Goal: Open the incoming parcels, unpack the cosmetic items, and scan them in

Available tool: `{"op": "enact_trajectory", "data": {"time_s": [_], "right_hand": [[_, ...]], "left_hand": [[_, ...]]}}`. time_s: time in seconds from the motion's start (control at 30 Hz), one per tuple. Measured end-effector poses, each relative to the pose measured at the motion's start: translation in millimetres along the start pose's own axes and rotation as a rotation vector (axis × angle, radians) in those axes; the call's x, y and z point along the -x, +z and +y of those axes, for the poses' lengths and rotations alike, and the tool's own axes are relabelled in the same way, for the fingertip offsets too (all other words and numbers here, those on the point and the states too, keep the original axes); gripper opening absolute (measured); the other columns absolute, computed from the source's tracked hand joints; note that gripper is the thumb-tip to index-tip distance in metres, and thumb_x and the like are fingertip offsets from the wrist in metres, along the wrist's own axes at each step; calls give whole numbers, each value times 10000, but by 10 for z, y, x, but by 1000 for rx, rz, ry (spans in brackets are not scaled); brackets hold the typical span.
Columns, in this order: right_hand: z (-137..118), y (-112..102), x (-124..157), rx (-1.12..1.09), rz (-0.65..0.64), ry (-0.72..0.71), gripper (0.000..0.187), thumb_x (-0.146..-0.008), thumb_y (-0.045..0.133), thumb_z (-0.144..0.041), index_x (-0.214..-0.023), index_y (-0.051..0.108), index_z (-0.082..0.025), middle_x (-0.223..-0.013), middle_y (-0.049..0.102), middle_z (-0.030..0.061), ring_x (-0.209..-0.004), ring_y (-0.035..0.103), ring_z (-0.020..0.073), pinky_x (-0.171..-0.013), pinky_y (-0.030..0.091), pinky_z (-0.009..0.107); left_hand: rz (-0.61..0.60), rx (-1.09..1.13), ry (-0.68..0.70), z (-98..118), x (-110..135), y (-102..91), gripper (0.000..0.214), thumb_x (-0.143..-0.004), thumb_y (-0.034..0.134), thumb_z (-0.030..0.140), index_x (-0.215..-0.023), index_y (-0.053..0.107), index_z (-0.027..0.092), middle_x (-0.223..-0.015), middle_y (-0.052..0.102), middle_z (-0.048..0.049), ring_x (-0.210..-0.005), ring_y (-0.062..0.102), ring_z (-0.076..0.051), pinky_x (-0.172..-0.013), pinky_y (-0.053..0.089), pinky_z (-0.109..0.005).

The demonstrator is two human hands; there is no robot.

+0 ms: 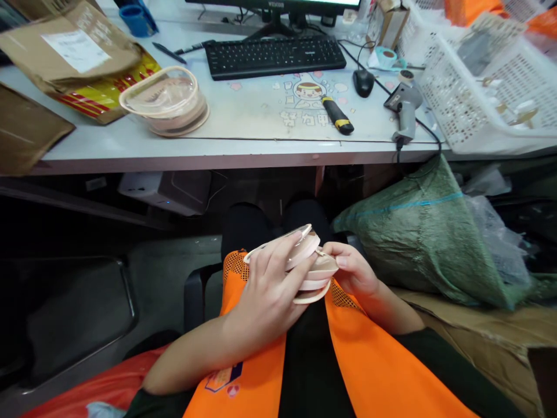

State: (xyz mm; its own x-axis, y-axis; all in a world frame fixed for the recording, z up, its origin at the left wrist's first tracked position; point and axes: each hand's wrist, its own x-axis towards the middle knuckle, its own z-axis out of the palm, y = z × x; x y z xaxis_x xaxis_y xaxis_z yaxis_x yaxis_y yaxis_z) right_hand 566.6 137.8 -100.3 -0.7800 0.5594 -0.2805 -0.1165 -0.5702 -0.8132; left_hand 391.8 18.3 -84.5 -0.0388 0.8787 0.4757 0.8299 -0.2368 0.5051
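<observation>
Over my lap I hold a small stack of flat, round beige cases (312, 268), one with a clear lid tilted on top. My left hand (270, 290) lies over the stack from the left, fingers wrapped across the top case. From the right, my right hand (354, 271) pinches the stack's edge with closed fingers. An orange mesh vest (361, 360) covers my chest below the hands. On the desk at the left stands a pile of similar round cases in clear wrapping (167, 100).
The desk edge (243, 157) runs across above my knees. On it lie a black keyboard (275, 56), a mouse (363, 82), a yellow-black utility knife (337, 115), a barcode scanner (404, 107), white baskets (483, 87) and cardboard (65, 52). A green sack (426, 232) sits at my right.
</observation>
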Motion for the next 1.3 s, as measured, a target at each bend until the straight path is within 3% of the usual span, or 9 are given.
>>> {"op": "enact_trajectory", "data": {"time_s": [0.17,0.3,0.43,0.57,0.77,0.93,1.03,1.1,1.3], "right_hand": [[-26,-159,27,471,124,-271,225,-953,710,-454,-1016,757,-244,-1064,746,69,-1003,696,225,-920,551,362],[-112,-273,-76,940,178,-534,326,-963,697,-420,-1259,729,-286,-1447,618,118,-1372,566,307,-1166,452,514],[-99,-333,-308,1026,-78,-432,623,-979,659,-537,-1545,549,-300,-1701,383,127,-1557,391,330,-1254,372,555],[53,-327,-488,977,-145,-346,661,-998,624,-582,-1570,528,-265,-1616,504,149,-1511,464,305,-1274,351,537],[170,-327,-513,870,-257,-267,462,-1067,508,-547,-1374,721,-275,-1587,554,111,-1483,510,286,-1270,362,524],[182,-491,-419,718,-302,-97,559,-1008,661,-466,-1533,582,-292,-1657,478,101,-1526,466,276,-1281,360,488],[262,-525,-375,640,-229,-17,702,-970,710,-456,-1599,480,-247,-1588,550,162,-1380,623,278,-1157,517,469],[319,-482,-390,748,-130,-48,686,-936,739,-455,-1547,540,-215,-1509,619,173,-1301,674,281,-1115,548,466],[346,-334,-518,1047,32,-166,553,-878,787,-446,-1373,693,-217,-1361,728,121,-1256,691,298,-1123,528,482]], "left_hand": [[108,323,-139,-290,27,74,405,-858,843,403,-1209,729,235,-1490,507,-152,-1342,576,-309,-1097,540,-452],[135,712,-408,-691,111,307,514,-774,857,608,-1089,794,207,-1490,538,-147,-1376,559,-357,-1134,520,-457],[206,1097,-657,-878,205,562,808,-750,851,643,-1420,654,237,-1506,568,-150,-1392,561,-358,-1144,502,-442],[250,1369,-804,-918,300,665,951,-764,875,518,-1595,444,347,-1469,635,-94,-1311,637,-283,-1102,518,-387],[-2,1342,-761,-1091,491,679,640,-767,857,549,-1290,743,200,-1342,717,-132,-1255,652,-327,-1108,482,-397],[87,1411,-776,-1131,641,760,644,-789,819,608,-1266,742,183,-1278,738,-132,-1187,675,-307,-1066,502,-386],[164,1456,-820,-1091,700,824,671,-803,802,612,-1322,708,197,-1362,700,-138,-1260,648,-314,-1100,489,-403],[163,1463,-805,-1065,700,832,735,-799,804,613,-1404,659,221,-1481,630,-137,-1366,588,-328,-1163,446,-422],[-86,1404,-632,-1094,543,667,844,-801,799,633,-1492,581,199,-1563,554,-164,-1468,496,-384,-1241,371,-473]]}}
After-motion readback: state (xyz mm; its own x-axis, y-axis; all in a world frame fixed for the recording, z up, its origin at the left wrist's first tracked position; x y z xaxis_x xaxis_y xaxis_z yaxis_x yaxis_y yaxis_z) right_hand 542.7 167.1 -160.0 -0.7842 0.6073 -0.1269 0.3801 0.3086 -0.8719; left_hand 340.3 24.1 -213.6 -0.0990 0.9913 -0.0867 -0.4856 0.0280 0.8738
